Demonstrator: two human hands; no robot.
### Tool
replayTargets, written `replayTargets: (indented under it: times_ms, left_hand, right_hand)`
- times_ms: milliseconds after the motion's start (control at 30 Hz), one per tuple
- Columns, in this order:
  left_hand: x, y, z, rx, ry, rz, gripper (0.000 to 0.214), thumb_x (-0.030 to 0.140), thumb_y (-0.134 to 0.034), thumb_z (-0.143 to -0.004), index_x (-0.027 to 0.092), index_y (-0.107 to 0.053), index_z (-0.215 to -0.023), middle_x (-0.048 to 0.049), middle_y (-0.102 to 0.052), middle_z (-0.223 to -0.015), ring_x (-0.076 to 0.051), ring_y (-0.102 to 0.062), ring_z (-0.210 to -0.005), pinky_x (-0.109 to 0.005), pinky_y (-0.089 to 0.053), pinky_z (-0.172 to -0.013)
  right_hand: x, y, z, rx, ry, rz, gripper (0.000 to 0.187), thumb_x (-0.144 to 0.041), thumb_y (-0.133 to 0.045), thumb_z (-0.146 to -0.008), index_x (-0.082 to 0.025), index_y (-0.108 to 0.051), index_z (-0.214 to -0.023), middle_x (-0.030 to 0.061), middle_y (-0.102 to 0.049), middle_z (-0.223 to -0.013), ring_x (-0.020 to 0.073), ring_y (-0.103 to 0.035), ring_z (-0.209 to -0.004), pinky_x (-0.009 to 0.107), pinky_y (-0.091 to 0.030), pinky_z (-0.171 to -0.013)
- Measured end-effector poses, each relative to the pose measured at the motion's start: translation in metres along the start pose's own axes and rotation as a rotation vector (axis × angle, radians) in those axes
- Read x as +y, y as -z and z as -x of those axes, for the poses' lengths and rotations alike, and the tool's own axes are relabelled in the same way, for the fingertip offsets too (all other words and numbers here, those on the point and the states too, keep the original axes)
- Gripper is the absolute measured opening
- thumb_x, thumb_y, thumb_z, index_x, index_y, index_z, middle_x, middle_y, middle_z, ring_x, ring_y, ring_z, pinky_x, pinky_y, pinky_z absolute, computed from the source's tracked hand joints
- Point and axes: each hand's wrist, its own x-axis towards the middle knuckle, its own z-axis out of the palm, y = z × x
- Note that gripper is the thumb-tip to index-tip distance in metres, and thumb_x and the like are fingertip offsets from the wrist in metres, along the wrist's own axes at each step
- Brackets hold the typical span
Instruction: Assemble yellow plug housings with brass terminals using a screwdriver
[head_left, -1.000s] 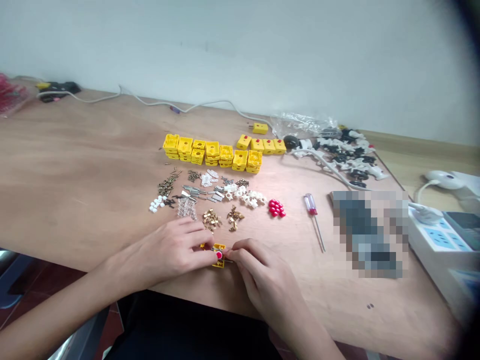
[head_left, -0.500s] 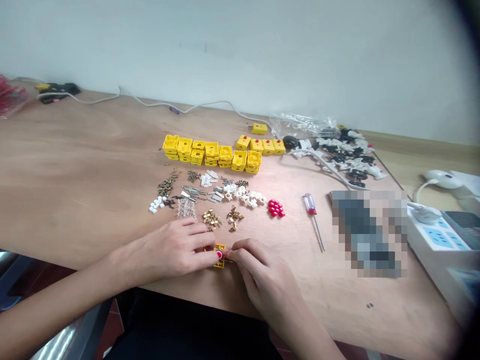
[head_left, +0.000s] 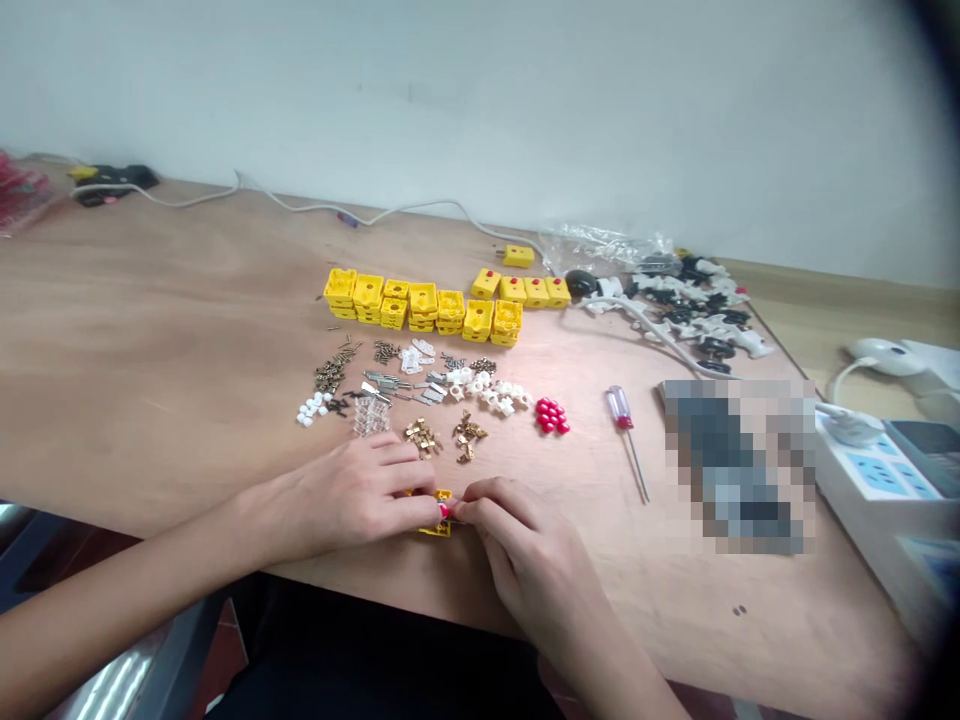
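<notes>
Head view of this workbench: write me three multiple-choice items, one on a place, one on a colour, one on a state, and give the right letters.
1. Where does the red-handled screwdriver lie?
A. Inside the clear plastic bag
B. To the right of the red beads
C. Under the left hand

2. What colour are the box-shaped plastic housings in the rows?
A. White
B. Blue
C. Yellow

3. The small yellow piece between the left hand and the right hand is:
A. Pinched by the fingertips of both hands
B. Lying untouched
C. Held up by the right hand alone

1. B: the screwdriver lies right of the beads.
2. C: every housing in the rows shows yellow.
3. A: fingertips of both hands meet on the piece.
</notes>
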Motion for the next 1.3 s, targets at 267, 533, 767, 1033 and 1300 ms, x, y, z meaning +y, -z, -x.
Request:
replayTargets:
  times_ms: [267,533,767,1033,1300]
  left_hand:
    - [0.0,-0.003,-0.001,-0.037,-0.007,0.011,0.022,0.014,-0.048,-0.106,0.016,-0.068,-0.098,-0.0051,-0.07,-0.09,-0.019,-0.057,-0.082,-0.033,-0.048,-0.077]
    - [0.0,-0.004,-0.009,-0.02,-0.007,0.041,0.026,0.015,-0.045,-0.107,0.015,-0.069,-0.097,-0.005,-0.071,-0.091,-0.018,-0.059,-0.083,-0.032,-0.047,-0.074]
    - [0.0,0.001,-0.004,0.012,0.029,0.122,0.024,0.015,-0.05,-0.106,0.018,-0.07,-0.094,-0.0037,-0.075,-0.097,-0.017,-0.06,-0.082,-0.033,-0.045,-0.073]
    - [0.026,0.003,0.025,0.16,0.166,0.041,0.017,0.014,-0.064,-0.1,0.014,-0.07,-0.116,-0.0072,-0.076,-0.109,-0.021,-0.065,-0.099,-0.036,-0.05,-0.087]
    - [0.039,-0.011,0.034,0.157,0.156,-0.034,0.025,0.021,-0.065,-0.101,0.013,-0.067,-0.124,-0.0063,-0.075,-0.123,-0.022,-0.065,-0.109,-0.037,-0.05,-0.093]
  right_hand:
    - [0.0,0.001,-0.001,-0.002,0.0,0.008,0.033,-0.004,-0.04,-0.1,-0.019,-0.069,-0.094,0.0079,-0.074,-0.093,0.0184,-0.071,-0.08,0.03,-0.06,-0.07]
    - [0.001,0.003,-0.001,-0.01,0.003,0.045,0.034,-0.002,-0.041,-0.098,-0.019,-0.069,-0.093,0.0081,-0.074,-0.093,0.0179,-0.071,-0.078,0.029,-0.059,-0.068]
    - [0.001,0.003,-0.002,0.008,-0.02,0.023,0.033,-0.003,-0.041,-0.099,-0.019,-0.07,-0.092,0.007,-0.073,-0.091,0.0173,-0.071,-0.076,0.027,-0.058,-0.065]
    - [0.002,0.003,0.001,-0.015,-0.035,-0.001,0.033,-0.005,-0.041,-0.099,-0.018,-0.071,-0.095,0.0073,-0.074,-0.092,0.0183,-0.072,-0.078,0.03,-0.06,-0.067]
    - [0.003,0.003,0.0,-0.031,-0.056,-0.024,0.034,-0.004,-0.04,-0.099,-0.018,-0.071,-0.097,0.0078,-0.074,-0.092,0.019,-0.072,-0.079,0.032,-0.061,-0.068]
